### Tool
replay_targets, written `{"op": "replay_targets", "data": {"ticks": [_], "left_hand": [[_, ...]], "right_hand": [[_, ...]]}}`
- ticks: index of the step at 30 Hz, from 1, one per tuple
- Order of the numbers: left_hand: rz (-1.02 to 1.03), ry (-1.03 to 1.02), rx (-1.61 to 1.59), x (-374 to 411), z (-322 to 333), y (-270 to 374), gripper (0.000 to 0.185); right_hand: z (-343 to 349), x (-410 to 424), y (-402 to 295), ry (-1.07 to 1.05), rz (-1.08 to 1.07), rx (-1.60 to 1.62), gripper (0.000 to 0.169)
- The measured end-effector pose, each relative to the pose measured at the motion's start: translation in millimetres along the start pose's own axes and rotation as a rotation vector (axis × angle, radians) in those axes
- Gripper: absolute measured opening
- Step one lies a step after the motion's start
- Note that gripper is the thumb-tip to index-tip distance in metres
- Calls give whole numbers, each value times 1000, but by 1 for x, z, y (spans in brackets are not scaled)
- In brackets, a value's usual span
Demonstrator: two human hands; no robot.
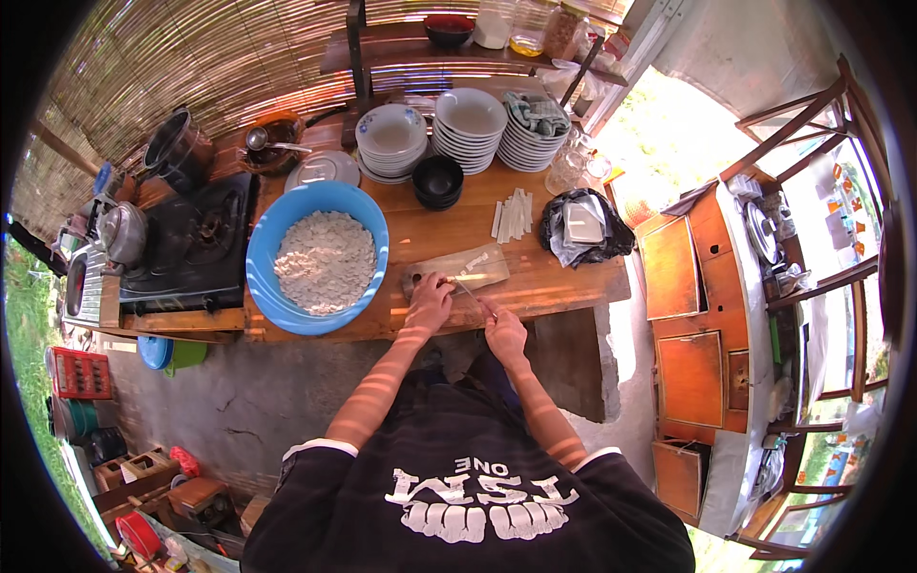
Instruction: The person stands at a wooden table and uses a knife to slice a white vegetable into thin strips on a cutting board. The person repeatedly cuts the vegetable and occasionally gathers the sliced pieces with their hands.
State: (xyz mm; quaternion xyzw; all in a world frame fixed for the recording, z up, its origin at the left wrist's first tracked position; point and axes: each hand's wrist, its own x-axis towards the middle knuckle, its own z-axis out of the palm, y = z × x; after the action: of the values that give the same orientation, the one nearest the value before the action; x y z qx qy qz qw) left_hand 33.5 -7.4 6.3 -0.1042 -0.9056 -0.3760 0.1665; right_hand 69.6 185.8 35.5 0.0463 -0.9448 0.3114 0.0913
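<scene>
My right hand [506,335] grips the handle of a kitchen knife [468,291], its blade angled over a wooden cutting board [494,263]. On the board's left part, the bent fingers of my left hand [431,301] press down on something small and pale beside the blade; the fingers mostly hide it. Small pale cut pieces [474,263] lie on the board to the right of the blade. Behind the board, several pale flat strips [512,216] rest on the wooden table. A large blue basin [258,286] filled with whitish small pieces [326,261] stands left of the board.
Stacked white bowls [391,132], plates [530,147] and black bowls [437,180] line the table's back. A black plastic bag [622,230] holding a white container is at right, near glass mugs [569,168]. A black gas stove [179,251] stands at left. The table's front edge is close to me.
</scene>
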Motion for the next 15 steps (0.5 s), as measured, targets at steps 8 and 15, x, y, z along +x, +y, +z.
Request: {"op": "replay_targets", "data": {"ticks": [8,15], "left_hand": [[21,21,20,-2,5,-4,17],[-24,-26,35,-3,3,1,21]], "right_hand": [[5,-3,3,14,-2,-43,19],[-6,17,-8,-122,158,-45,20]]}}
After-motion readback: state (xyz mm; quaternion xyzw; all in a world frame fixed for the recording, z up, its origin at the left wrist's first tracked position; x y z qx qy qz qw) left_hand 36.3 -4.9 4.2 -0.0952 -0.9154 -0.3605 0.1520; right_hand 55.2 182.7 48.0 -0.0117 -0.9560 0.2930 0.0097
